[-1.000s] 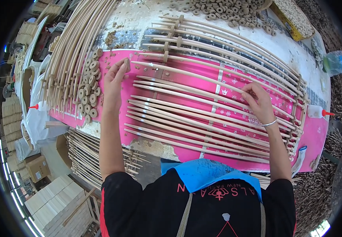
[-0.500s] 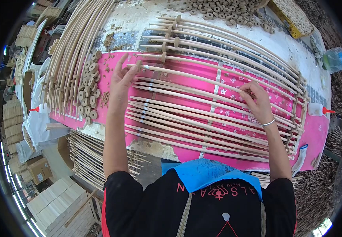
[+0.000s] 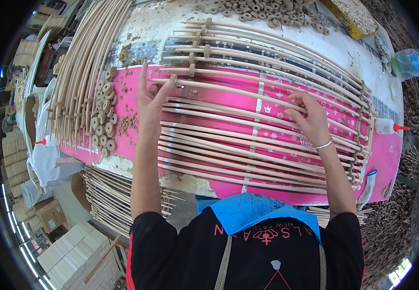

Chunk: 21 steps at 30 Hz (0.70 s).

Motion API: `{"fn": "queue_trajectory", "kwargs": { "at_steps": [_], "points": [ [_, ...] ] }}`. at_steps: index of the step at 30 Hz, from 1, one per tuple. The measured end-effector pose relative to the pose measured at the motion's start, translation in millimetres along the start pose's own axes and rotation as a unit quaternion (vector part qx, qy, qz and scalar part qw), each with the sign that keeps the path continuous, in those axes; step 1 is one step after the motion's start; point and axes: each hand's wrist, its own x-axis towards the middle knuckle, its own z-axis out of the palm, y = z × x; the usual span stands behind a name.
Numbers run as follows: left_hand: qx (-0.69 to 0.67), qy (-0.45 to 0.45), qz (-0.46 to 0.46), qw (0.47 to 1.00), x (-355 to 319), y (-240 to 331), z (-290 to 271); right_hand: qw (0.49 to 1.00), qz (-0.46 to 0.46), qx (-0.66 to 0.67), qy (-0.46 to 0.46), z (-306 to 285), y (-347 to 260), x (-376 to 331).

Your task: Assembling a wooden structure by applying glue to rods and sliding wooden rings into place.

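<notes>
Though slender, wooden rod [image 3: 224, 88] through round disc [image 3: 173, 78]

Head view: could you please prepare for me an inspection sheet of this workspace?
Surface: white table, partly covered by a pink sheet.
Job's things: wooden rods, many with rings fitted; loose rings in a pile.
Clutter: crumbs; white bottle with red tip.
Hands: left hand at a ring near one rod's tip; right hand at the same rod; firmness of grip unclear.
Cables: nothing seen.
Surroundings: carton and stacked boards, lower left.
</notes>
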Motion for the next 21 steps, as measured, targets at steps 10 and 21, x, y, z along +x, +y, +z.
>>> {"fn": "queue_trajectory", "kwargs": {
  "at_steps": [10,21],
  "points": [
    [0.005,-0.029,0.001,1.0,-5,3,7,0.994,-0.058,-0.092,0.003,0,8,2],
    [0.517,-0.025,0.313,0.796,7,-3,-2,0.998,-0.039,-0.046,-0.003,8,14,5]
  ]
}}
